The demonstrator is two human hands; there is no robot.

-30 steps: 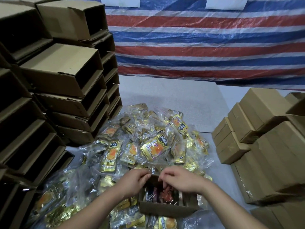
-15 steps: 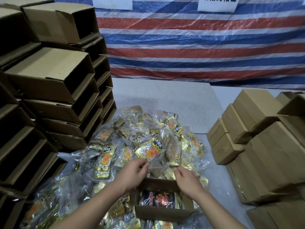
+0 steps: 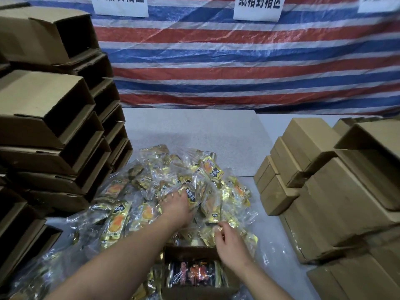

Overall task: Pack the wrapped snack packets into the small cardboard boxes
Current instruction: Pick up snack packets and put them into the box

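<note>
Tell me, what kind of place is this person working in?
Probably a small packing workshop or warehouse corner. Open empty cardboard boxes are stacked on one side, closed boxes on the other, a heap of wrapped snack packets lies between them, and paper signs hang on a striped tarpaulin.

The left hand has its fingertips buried in the snack packets, and the open box runs off the bottom edge.
</note>
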